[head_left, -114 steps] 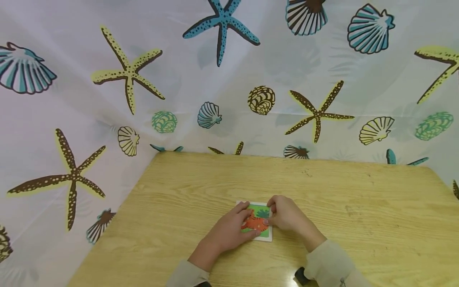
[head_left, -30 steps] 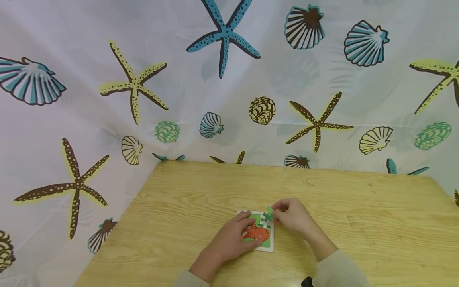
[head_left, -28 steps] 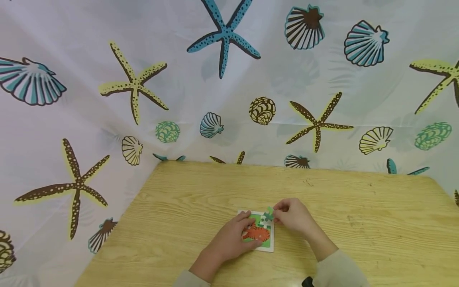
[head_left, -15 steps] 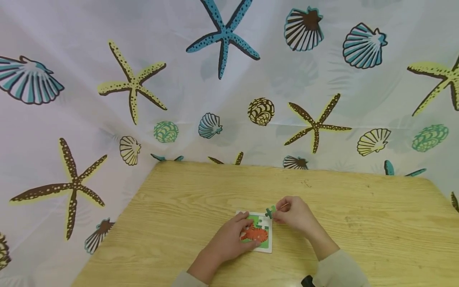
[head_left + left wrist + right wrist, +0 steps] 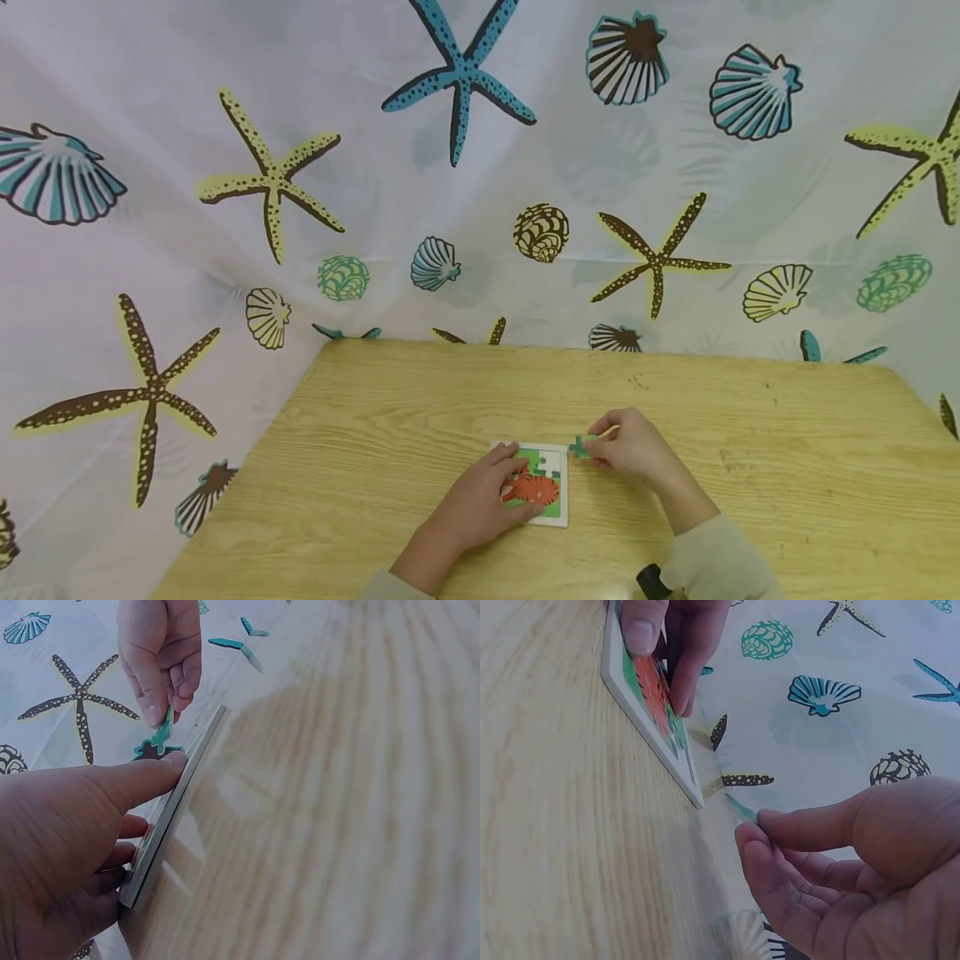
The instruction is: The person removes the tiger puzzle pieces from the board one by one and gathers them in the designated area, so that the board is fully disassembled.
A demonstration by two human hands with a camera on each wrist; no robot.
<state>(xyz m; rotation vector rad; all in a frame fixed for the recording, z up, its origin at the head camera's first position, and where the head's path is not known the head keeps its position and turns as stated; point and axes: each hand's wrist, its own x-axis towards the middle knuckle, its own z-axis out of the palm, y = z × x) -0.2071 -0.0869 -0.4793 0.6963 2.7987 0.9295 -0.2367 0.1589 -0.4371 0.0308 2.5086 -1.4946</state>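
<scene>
Here's the green puzzle piece (image 5: 579, 447), just beside the far right corner of the puzzle board (image 5: 565, 500), and the right hand (image 5: 628, 442) has it in a tight grip, thumb against fingertips! On the board, an orange striped figure on green, a white gap at the upper right. The left hand (image 5: 483, 500) lies across it, grip loose, fingers spread, touching the board. Under everything, a wood-grain surface (image 5: 750, 467); behind, a shell-and-starfish cloth (image 5: 375, 183).

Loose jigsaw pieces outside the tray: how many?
1: the green jigsaw piece, pinched in the right hand near the far-right corner of the jigsaw tray. The left hand could hide others.
</scene>
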